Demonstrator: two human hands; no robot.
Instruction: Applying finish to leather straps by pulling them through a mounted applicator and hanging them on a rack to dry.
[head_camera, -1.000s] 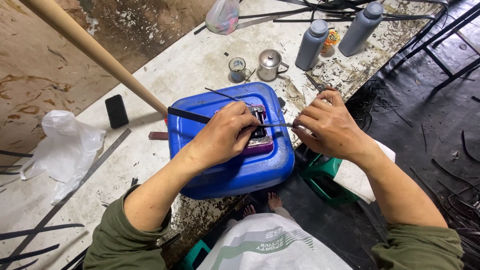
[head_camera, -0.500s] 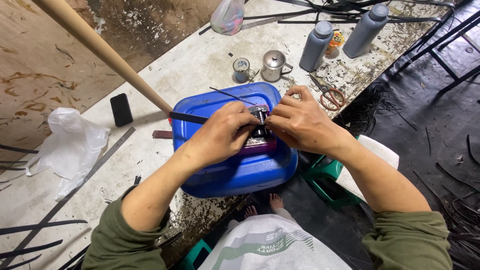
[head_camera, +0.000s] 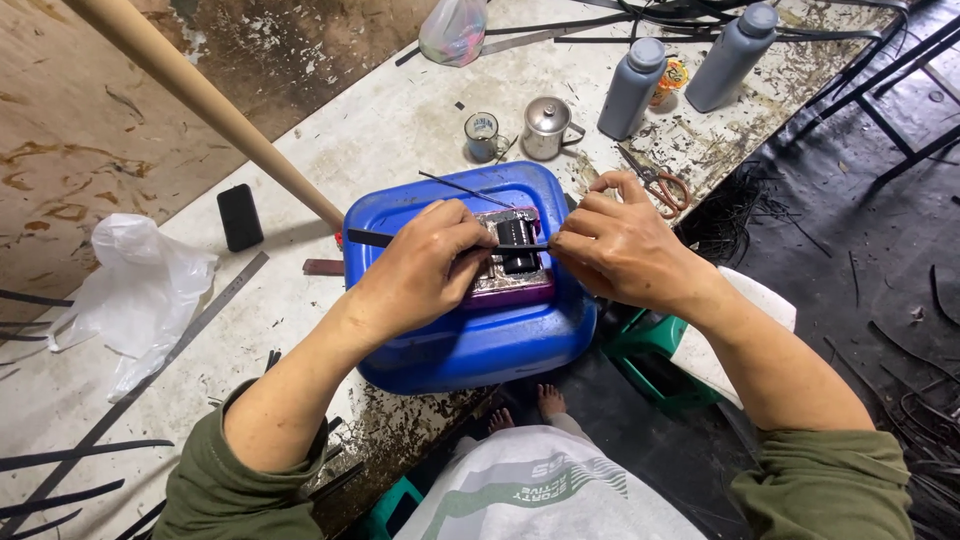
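Pinching a black strip (head_camera: 372, 238), left hand (head_camera: 425, 268) and right hand (head_camera: 620, 250) meet knuckles-up.

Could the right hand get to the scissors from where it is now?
Probably yes. The scissors lie in the open on the table just beyond the right hand, nothing between them. But that hand is pinching the black strip, so it would have to let go first.

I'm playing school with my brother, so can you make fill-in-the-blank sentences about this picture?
1. Both hands pinch a thin black strip over a big ____ plastic container.
2. Two ____ bottles stand at the table's far edge.
3. The scissors have ____ handles.
4. Beside the left hand runs a long ____ pole.

Missing words: blue; grey; orange; wooden
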